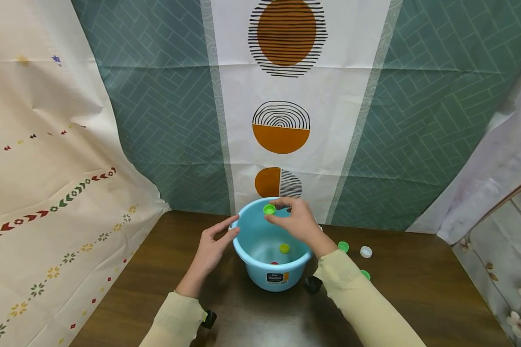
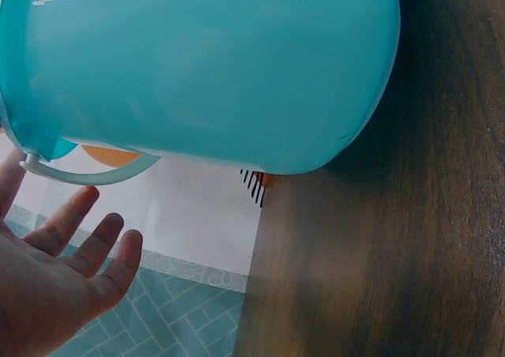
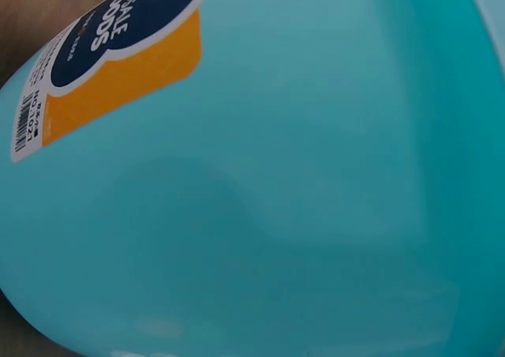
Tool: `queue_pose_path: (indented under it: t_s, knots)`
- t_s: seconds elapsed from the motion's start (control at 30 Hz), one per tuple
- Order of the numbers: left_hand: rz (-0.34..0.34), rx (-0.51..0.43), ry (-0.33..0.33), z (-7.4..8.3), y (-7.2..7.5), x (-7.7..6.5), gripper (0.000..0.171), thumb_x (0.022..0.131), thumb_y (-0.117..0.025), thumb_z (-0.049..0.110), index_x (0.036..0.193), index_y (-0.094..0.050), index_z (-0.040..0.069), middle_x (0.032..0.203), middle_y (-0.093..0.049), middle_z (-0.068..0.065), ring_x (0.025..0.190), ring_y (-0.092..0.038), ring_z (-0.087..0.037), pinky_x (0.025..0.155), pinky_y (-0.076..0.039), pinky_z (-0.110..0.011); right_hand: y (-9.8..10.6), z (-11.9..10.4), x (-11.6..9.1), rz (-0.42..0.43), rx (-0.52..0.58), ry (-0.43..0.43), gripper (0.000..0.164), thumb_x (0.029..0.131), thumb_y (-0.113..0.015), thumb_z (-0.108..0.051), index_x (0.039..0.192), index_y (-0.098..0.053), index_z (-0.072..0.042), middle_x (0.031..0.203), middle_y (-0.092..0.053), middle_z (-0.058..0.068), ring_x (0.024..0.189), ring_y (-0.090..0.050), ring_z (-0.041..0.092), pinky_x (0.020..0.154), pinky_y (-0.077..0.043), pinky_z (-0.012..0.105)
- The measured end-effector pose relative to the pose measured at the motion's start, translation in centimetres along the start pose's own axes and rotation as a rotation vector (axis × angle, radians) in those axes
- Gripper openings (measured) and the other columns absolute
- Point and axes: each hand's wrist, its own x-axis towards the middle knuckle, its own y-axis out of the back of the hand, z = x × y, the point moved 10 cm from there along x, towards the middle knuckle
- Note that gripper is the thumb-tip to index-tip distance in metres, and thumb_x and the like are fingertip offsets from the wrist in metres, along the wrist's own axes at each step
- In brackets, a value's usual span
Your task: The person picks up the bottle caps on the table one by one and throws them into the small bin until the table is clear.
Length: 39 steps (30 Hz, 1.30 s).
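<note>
A light blue plastic bucket (image 1: 274,277) stands upright on the table. My left hand (image 1: 212,245) is at its left rim, thumb and index finger on the edge; in the left wrist view the other fingers of the left hand (image 2: 71,270) spread loosely beside the bucket's handle (image 2: 102,177). Over the bucket's opening, my right hand (image 1: 296,219) pinches a green bottle cap (image 1: 269,209) between thumb and fingers. Inside on the bottom lie a yellow cap (image 1: 284,248) and a red cap (image 1: 275,263), mostly hidden by the front rim. Only the bucket's labelled wall (image 3: 316,175) fills the right wrist view.
Right of the bucket, on the dark wooden table (image 1: 417,284), lie a green cap (image 1: 343,246), a white cap (image 1: 366,251) and another green cap (image 1: 365,274) partly covered by the right sleeve (image 1: 360,294). A patterned curtain (image 1: 169,120) hangs behind the table.
</note>
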Motion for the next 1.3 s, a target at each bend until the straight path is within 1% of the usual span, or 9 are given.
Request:
queue_pose_path:
  t_s: [0.1, 0.23, 0.37, 0.53, 0.77, 0.9, 1.03, 1.17, 1.3]
  knots:
    - [-0.017, -0.017, 0.002, 0.8, -0.1, -0.1, 0.039, 0.087, -0.066, 0.034, 0.124, -0.062, 0.023, 0.128, -0.060, 0.003, 0.124, -0.052, -0.020, 0.096, -0.047, -0.041, 0.1, 0.1, 0.0, 0.003, -0.004, -0.009, 0.037, 0.076, -0.075, -0.042, 0.107, -0.068, -0.024, 0.107, -0.065, -0.010, 0.106, -0.057, 0.019, 0.093, -0.046, 0.043]
    - [-0.041, -0.032, 0.028, 1.9, -0.2, -0.4, 0.043, 0.087, -0.066, 0.031, 0.127, -0.060, 0.017, 0.130, -0.059, 0.001, 0.127, -0.049, -0.019, 0.098, -0.045, -0.040, 0.4, 0.3, -0.1, 0.006, -0.022, -0.031, 0.045, 0.076, -0.074, -0.045, 0.114, -0.067, -0.021, 0.115, -0.064, -0.010, 0.111, -0.055, 0.017, 0.093, -0.048, 0.044]
    - [-0.048, -0.023, 0.046, 2.4, -0.4, -0.6, 0.044, 0.088, -0.065, 0.030, 0.128, -0.058, 0.015, 0.132, -0.057, 0.001, 0.128, -0.047, -0.016, 0.098, -0.045, -0.038, 0.6, 0.6, -0.2, 0.006, -0.031, -0.052, 0.050, 0.076, -0.073, -0.046, 0.118, -0.065, -0.020, 0.121, -0.061, -0.009, 0.117, -0.052, 0.016, 0.092, -0.049, 0.044]
    - [-0.046, -0.019, 0.049, 2.5, -0.5, -0.6, 0.043, 0.088, -0.065, 0.028, 0.128, -0.059, 0.013, 0.131, -0.058, -0.001, 0.127, -0.048, -0.018, 0.097, -0.046, -0.039, 0.8, 0.7, -0.2, 0.017, -0.016, -0.062, 0.047, 0.076, -0.073, -0.047, 0.116, -0.065, -0.023, 0.121, -0.061, -0.009, 0.117, -0.052, 0.017, 0.093, -0.048, 0.044]
    - [-0.045, -0.023, 0.051, 2.3, -0.5, -0.7, 0.043, 0.088, -0.066, 0.029, 0.128, -0.059, 0.014, 0.131, -0.058, -0.002, 0.126, -0.049, -0.018, 0.098, -0.046, -0.040, 1.3, 0.6, -0.4, 0.040, -0.001, -0.044, 0.042, 0.077, -0.072, -0.048, 0.114, -0.064, -0.029, 0.119, -0.062, -0.010, 0.115, -0.053, 0.015, 0.096, -0.046, 0.042]
    - [-0.042, -0.042, 0.045, 1.7, -0.4, -0.6, 0.043, 0.087, -0.066, 0.030, 0.127, -0.060, 0.017, 0.131, -0.058, 0.000, 0.126, -0.049, -0.019, 0.095, -0.047, -0.036, 2.8, 0.8, -0.8, 0.078, 0.015, -0.034, 0.043, 0.078, -0.071, -0.048, 0.115, -0.064, -0.028, 0.117, -0.063, -0.007, 0.113, -0.054, 0.015, 0.096, -0.045, 0.044]
    - [-0.020, -0.047, 0.036, 0.4, -0.2, -0.3, 0.040, 0.086, -0.067, 0.034, 0.124, -0.062, 0.024, 0.129, -0.059, 0.004, 0.125, -0.050, -0.018, 0.093, -0.048, -0.031, 5.1, 1.3, -1.4, 0.136, 0.009, -0.015, 0.044, 0.079, -0.069, -0.048, 0.117, -0.064, -0.026, 0.117, -0.065, -0.005, 0.113, -0.055, 0.015, 0.098, -0.041, 0.044]
    - [0.003, -0.033, 0.018, -0.4, -0.1, 0.0, 0.038, 0.085, -0.067, 0.038, 0.122, -0.063, 0.029, 0.128, -0.060, 0.008, 0.124, -0.050, -0.013, 0.096, -0.046, -0.035, 7.7, 2.2, -2.3, 0.203, -0.034, -0.001, 0.044, 0.081, -0.068, -0.048, 0.118, -0.064, -0.024, 0.118, -0.065, -0.002, 0.112, -0.055, 0.016, 0.097, -0.039, 0.044]
    - [0.011, -0.035, 0.010, -0.5, -0.1, 0.0, 0.038, 0.085, -0.067, 0.038, 0.122, -0.063, 0.029, 0.127, -0.060, 0.008, 0.124, -0.050, -0.012, 0.098, -0.046, -0.039, 10.2, 3.8, -3.6, 0.249, -0.057, -0.022, 0.047, 0.080, -0.068, -0.049, 0.119, -0.064, -0.022, 0.120, -0.063, -0.001, 0.111, -0.054, 0.017, 0.094, -0.042, 0.045]
